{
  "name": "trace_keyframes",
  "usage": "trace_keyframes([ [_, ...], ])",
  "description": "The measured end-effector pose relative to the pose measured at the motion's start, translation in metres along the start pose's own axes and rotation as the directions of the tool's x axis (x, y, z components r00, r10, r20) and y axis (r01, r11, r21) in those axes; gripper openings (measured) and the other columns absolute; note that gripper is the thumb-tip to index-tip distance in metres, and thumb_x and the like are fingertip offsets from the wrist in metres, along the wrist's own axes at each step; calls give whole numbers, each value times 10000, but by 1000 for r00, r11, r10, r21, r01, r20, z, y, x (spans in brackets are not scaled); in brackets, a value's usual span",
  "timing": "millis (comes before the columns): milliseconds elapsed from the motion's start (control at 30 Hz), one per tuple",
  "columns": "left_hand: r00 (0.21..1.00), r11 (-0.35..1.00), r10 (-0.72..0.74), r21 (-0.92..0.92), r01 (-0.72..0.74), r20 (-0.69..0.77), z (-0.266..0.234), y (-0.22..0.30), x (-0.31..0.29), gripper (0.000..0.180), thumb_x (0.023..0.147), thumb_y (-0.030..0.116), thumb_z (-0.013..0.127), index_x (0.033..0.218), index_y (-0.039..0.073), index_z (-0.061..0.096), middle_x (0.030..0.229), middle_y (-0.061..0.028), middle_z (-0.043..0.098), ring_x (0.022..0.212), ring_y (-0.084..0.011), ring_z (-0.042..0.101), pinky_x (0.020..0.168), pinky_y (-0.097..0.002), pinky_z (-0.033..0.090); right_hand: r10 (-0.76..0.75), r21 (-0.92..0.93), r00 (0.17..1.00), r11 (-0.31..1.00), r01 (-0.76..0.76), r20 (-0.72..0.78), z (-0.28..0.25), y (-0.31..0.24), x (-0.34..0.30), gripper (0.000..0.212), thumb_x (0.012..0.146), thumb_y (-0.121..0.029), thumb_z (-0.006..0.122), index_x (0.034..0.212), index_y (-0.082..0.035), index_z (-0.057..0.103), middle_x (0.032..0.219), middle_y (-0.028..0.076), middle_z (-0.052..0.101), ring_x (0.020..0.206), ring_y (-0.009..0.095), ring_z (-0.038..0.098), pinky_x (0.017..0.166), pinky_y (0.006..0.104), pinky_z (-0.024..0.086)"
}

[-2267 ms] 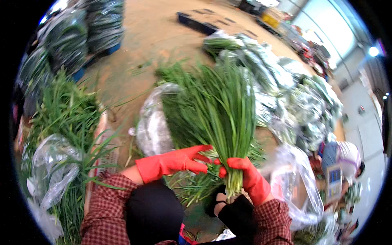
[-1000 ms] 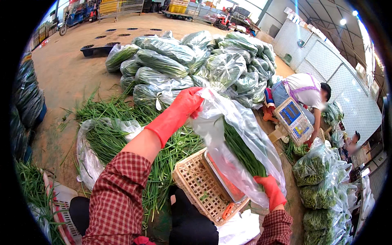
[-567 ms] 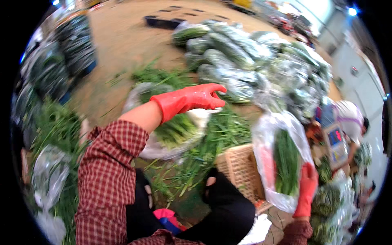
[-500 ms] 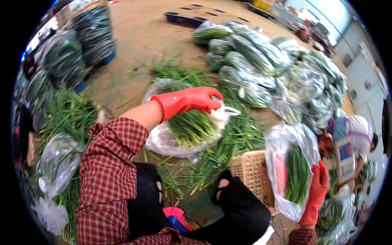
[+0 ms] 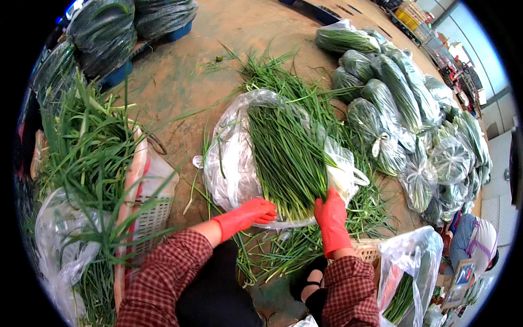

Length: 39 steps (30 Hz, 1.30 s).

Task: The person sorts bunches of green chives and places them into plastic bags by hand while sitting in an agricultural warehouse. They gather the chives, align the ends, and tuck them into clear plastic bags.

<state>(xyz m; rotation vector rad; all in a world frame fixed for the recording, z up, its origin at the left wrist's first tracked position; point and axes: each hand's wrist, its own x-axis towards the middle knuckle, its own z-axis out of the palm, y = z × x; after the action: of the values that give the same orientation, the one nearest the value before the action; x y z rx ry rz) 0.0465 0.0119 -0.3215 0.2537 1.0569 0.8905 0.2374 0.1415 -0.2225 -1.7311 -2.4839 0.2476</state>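
A large bundle of green chives (image 5: 289, 158) lies on a spread clear plastic bag (image 5: 231, 169) on the floor before me, its pale cut ends toward me. My left hand (image 5: 248, 217), in a red rubber glove, reaches to the lower left of these ends, fingers stretched out and holding nothing. At the bundle's lower right edge rests my right hand (image 5: 329, 220), gloved alike, its fingers extended against the stalks. A white bunched piece of plastic (image 5: 343, 177) lies just beyond it. Loose chives (image 5: 283, 248) are scattered around and under the bag.
On the left a crate (image 5: 155, 215) stands beside heaped chives (image 5: 90, 155). Filled bags of chives (image 5: 395, 87) are piled at the right. Nearer, an open plastic bag (image 5: 411, 256) with chives stands by a tan basket (image 5: 368, 249). Another person (image 5: 474, 240) is at far right.
My right hand has left the bag of chives at the right and come to the bundle. My left hand has moved from above the bundle to its near end. The view has shifted.
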Motion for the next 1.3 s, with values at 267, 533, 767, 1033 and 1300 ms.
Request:
trace_keyframes([
  [267,973,883,190,-457,-110,134,11,-19,39,742,828,588,502,1310,34,390,1271,-122,493,1190,-233,442,1019,-382,332,70,60,929,993,-98,363,83,-60,-32,769,698,-380,696,1265,34,385,976,237,606,879,374,607,704,431,490],
  [533,981,745,150,-667,-33,119,-55,-41,3,872,750,729,377,1319,69,404,1270,-95,506,1124,-225,517,981,-378,399,-244,379,941,914,143,233,54,-108,-30,350,779,-265,657,1080,-93,612,816,132,649,666,269,624,576,385,493],
  [767,951,687,270,-722,-81,150,-55,-46,0,1009,673,800,355,1353,55,339,1294,-178,464,1156,-317,491,983,-446,391,-474,-61,839,877,476,-266,61,-74,89,482,710,-176,691,1118,10,513,1042,210,586,912,429,557,855,452,420],
  [1033,947,728,298,-670,-146,118,-63,-45,-19,1011,636,787,408,1357,81,346,1300,-133,468,1186,-317,467,976,-447,399,-254,360,930,869,340,-264,66,-76,83,179,827,-167,558,916,-22,613,761,72,667,812,247,627,750,372,472],
  [1300,984,784,176,-608,-128,20,-50,-37,-9,555,860,358,557,1273,5,442,1205,-165,545,1019,-265,586,907,-364,469,177,529,832,698,-483,526,154,-30,-47,275,910,-230,479,1051,-17,580,922,102,666,873,173,621,687,282,500],
])
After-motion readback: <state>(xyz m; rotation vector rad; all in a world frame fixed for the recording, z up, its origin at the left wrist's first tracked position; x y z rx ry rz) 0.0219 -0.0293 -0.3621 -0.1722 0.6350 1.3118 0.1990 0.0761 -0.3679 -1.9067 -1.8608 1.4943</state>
